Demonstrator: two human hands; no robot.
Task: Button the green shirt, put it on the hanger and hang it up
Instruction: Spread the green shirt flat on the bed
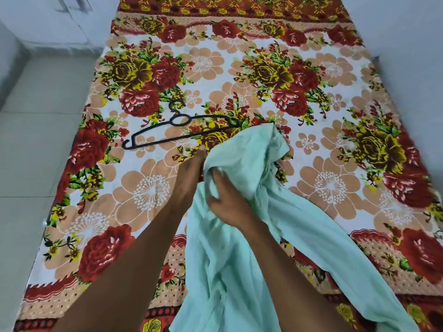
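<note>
On bedsheet (335,188): one green shirt (239,236), one hanger (177,129), two hands gripping shirt.

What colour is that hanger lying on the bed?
The hanger is black, seen in the head view.

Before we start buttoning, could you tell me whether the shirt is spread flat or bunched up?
Bunched up: the shirt lies crumpled in folds on the bedsheet.

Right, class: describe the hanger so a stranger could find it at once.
Start at the bed's floral sheet. Left of the bunched green shirt that both hands hold lies the hanger, flat on the sheet. It is the only thin black outline there, with a hook on top.
</note>
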